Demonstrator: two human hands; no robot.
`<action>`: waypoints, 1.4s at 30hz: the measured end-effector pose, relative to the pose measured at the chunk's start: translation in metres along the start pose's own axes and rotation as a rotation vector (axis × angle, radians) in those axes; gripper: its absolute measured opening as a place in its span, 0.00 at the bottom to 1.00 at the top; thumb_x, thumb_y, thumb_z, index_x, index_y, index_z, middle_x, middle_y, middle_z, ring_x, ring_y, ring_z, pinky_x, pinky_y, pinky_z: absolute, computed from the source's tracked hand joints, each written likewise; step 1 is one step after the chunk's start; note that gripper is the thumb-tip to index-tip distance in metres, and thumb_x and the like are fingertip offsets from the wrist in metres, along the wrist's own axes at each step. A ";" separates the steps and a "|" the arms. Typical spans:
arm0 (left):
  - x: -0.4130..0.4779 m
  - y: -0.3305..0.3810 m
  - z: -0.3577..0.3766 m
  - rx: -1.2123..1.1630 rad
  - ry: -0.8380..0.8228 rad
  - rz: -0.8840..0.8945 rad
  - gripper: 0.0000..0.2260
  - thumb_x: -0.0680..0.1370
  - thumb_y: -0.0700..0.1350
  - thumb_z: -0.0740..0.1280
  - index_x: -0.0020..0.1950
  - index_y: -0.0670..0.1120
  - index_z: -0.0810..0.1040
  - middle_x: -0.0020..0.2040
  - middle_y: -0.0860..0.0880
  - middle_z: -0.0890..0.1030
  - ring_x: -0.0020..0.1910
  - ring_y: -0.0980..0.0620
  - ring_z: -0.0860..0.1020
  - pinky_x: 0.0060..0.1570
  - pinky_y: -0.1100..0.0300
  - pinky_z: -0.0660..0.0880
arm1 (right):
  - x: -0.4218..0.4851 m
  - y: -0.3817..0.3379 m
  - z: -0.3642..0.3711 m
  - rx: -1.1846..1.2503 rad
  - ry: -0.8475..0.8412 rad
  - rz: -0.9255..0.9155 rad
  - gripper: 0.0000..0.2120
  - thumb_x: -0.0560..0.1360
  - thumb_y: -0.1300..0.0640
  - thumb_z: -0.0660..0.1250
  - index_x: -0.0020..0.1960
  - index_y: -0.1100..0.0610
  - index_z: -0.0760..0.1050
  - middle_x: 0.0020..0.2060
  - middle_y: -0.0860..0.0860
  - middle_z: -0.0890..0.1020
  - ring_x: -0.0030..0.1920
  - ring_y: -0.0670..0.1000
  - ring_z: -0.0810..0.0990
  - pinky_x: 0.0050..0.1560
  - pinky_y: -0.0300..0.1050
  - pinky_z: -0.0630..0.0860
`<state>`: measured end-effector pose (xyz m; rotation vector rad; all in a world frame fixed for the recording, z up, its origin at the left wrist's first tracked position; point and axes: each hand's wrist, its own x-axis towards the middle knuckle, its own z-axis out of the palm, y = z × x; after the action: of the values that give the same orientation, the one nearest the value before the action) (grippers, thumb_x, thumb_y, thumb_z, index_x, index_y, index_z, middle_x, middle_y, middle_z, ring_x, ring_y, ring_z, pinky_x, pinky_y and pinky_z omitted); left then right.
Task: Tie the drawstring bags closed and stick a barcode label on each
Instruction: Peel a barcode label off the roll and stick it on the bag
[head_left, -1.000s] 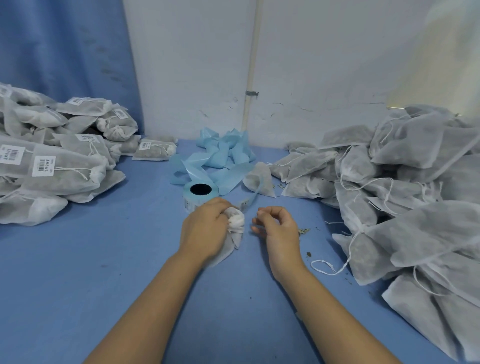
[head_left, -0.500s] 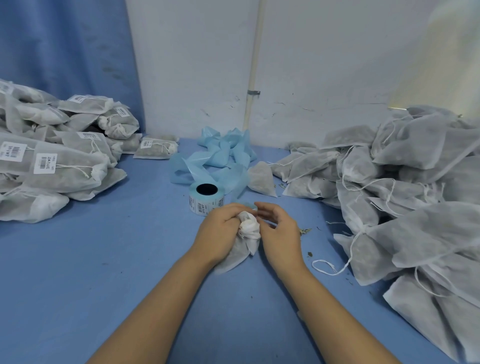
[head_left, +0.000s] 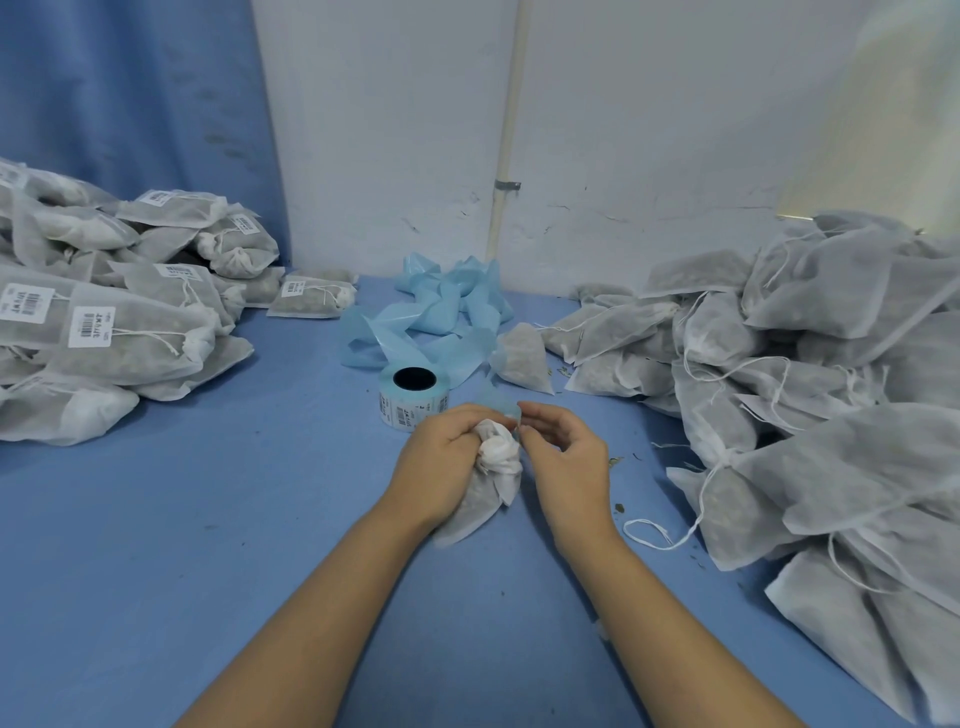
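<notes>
My left hand (head_left: 441, 457) grips the bag (head_left: 496, 470) by its gathered neck. My right hand (head_left: 566, 457) has closed in on that neck, fingers curled; whether they pinch the string I cannot tell. Tying looks begun, so the label roll (head_left: 413, 397) at twelve o'clock waits.

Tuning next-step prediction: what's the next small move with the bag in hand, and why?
Probably peel a label from the roll and stick it on the bag. The left hand grips the bag's bunched neck, no label shows on it, and the right hand curls at the roll's blue backing strip. Knot state hidden.
</notes>
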<state>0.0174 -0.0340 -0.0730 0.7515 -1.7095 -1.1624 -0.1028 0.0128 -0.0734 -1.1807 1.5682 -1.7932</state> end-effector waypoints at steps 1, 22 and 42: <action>0.000 0.000 0.000 0.001 0.001 0.001 0.20 0.75 0.30 0.57 0.45 0.52 0.82 0.48 0.54 0.84 0.51 0.57 0.80 0.57 0.58 0.74 | 0.000 0.000 0.000 0.004 0.002 0.000 0.13 0.74 0.67 0.67 0.47 0.49 0.78 0.44 0.46 0.83 0.44 0.39 0.81 0.48 0.33 0.77; -0.002 0.006 0.001 -0.232 0.002 -0.125 0.17 0.76 0.30 0.57 0.45 0.45 0.83 0.43 0.50 0.85 0.46 0.56 0.82 0.46 0.67 0.76 | 0.003 0.006 -0.001 -0.106 -0.009 0.006 0.07 0.74 0.63 0.69 0.51 0.55 0.82 0.42 0.43 0.84 0.42 0.35 0.81 0.44 0.28 0.75; 0.004 0.019 -0.002 -0.263 0.253 -0.137 0.14 0.76 0.28 0.55 0.53 0.40 0.77 0.40 0.53 0.79 0.38 0.63 0.75 0.44 0.69 0.70 | 0.004 -0.003 -0.005 0.197 0.271 0.163 0.08 0.75 0.63 0.68 0.43 0.51 0.80 0.37 0.46 0.83 0.37 0.40 0.80 0.43 0.32 0.75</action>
<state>0.0173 -0.0309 -0.0532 0.8223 -1.2838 -1.2958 -0.1087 0.0130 -0.0691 -0.7224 1.5375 -2.0075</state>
